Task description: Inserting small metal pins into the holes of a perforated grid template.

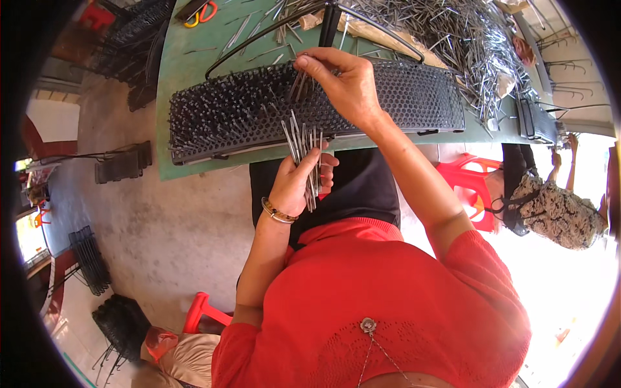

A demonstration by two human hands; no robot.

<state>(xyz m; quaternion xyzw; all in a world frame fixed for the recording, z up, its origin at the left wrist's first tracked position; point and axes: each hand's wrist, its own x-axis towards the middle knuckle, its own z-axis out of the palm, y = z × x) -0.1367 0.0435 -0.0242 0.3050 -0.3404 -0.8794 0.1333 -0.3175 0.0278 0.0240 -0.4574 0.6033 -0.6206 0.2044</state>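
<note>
My left hand [299, 174] is closed round a bundle of thin grey metal rods [294, 137], which stick out above and below the fist. It is just in front of a long black perforated rack [401, 97] on the table. Small rods [213, 116] stand upright in many holes on the rack's left part, while holes on its right part show bare. Above the rack's middle, my right hand [346, 81] has thumb and forefinger pinched together. Thin rods show just below its fingertips; exactly what the pinch holds is partly hidden.
A big heap of loose metal rods [453, 39] lies at the table's back right. Scissors [206, 13] with red and yellow handles are at the back left. A black frame handle [330, 26] rises behind the rack. Red stools [469, 187] and another person [556, 207] are at right.
</note>
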